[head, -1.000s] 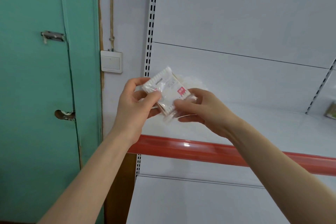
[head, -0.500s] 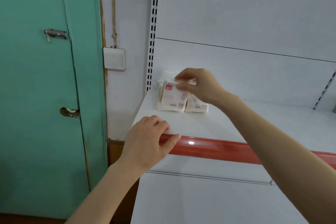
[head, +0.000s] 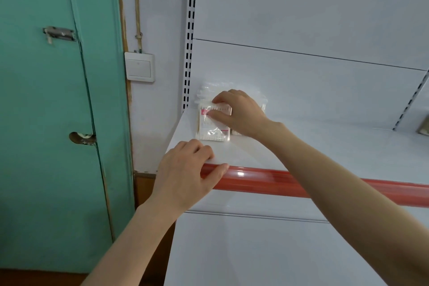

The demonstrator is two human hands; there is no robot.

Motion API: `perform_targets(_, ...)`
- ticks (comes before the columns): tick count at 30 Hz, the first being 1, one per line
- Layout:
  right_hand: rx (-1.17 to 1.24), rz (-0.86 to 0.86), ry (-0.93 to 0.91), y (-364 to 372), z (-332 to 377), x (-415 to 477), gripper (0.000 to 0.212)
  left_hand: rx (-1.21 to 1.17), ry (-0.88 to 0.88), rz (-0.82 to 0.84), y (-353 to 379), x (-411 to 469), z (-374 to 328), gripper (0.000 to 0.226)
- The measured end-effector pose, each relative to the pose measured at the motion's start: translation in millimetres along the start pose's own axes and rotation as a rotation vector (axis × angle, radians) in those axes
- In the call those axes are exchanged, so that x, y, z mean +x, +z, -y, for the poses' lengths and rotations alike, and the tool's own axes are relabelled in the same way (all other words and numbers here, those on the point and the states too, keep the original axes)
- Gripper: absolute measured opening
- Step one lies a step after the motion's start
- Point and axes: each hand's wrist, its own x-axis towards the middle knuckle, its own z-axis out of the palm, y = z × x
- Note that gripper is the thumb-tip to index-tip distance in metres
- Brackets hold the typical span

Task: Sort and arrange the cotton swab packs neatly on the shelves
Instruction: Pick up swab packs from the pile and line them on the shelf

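nothing readable here tbh. the clear plastic cotton swab pack [head: 212, 131] has a small pink label patch [head: 204, 112] near its top, but whatever's printed there is way too blurry to make out.

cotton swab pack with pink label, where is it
Head view: the cotton swab pack sits back left on the shelf by the slotted upright, pinched by the right hand.

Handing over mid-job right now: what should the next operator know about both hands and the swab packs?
Left hand: rests on the front edge of the shelf, thumb on the red strip, holds nothing.
Right hand: fingers pinch the top of the front cotton swab pack at the shelf's back left corner.
Done: other packs sit behind it, partly hidden.
Left: release, straighten the group.
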Motion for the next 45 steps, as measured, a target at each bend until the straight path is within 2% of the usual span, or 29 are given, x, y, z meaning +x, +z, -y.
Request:
perform_targets(2, -0.038, 0.004, -0.002, 2.1, 0.5, -4.4, 0.051, 0.008, -0.003, 0.003, 0.4, -0.1, 0.8, 0.043)
perform_targets(4, -0.046, -0.053, 0.005, 1.6, -0.2, -8.1, 0.055, 0.023, 0.005, 0.020, 0.4, 0.3, 2.6, 0.044)
perform_targets(8, 0.001, -0.196, 0.039, -11.3, -14.3, -14.1, 0.036, 0.042, -0.022, 0.149, -9.5, 5.3, -1.0, 0.050)
perform_targets(11, 0.024, -0.203, 0.078, -27.7, -42.0, -25.1, 0.022, 0.037, 0.035, 0.108, -11.6, 10.0, -14.7, 0.047)
perform_targets(13, 0.018, -0.192, 0.131, -41.1, -67.1, -39.6, 0.021, -0.017, 0.099, 0.058, -2.0, 18.0, -37.2, 0.045)
perform_targets(17, -0.048, -0.159, 0.283, -87.9, -134.8, -101.1, 0.022, -0.180, 0.230, 0.023, 41.3, 40.8, -120.2, 0.041)
perform_targets(23, -0.195, -0.235, 0.602, -204.3, -258.2, -261.1, 0.021, -0.409, 0.419, 0.055, 117.9, 57.2, -293.7, 0.039)
perform_targets(31, -0.286, -0.312, 0.909, -314.2, -353.5, -421.5, 0.025, -0.610, 0.591, 0.116, 192.7, 74.4, -475.8, 0.039)
perform_targets(37, -0.294, -0.373, 0.935, -343.6, -426.8, -462.7, 0.025, -0.631, 0.615, 0.123, 243.5, 100.9, -551.6, 0.041)
perform_targets(45, -0.253, -0.399, 0.855, -376.8, -539.8, -448.4, 0.026, -0.589, 0.545, 0.065, 314.0, 147.8, -619.8, 0.037)
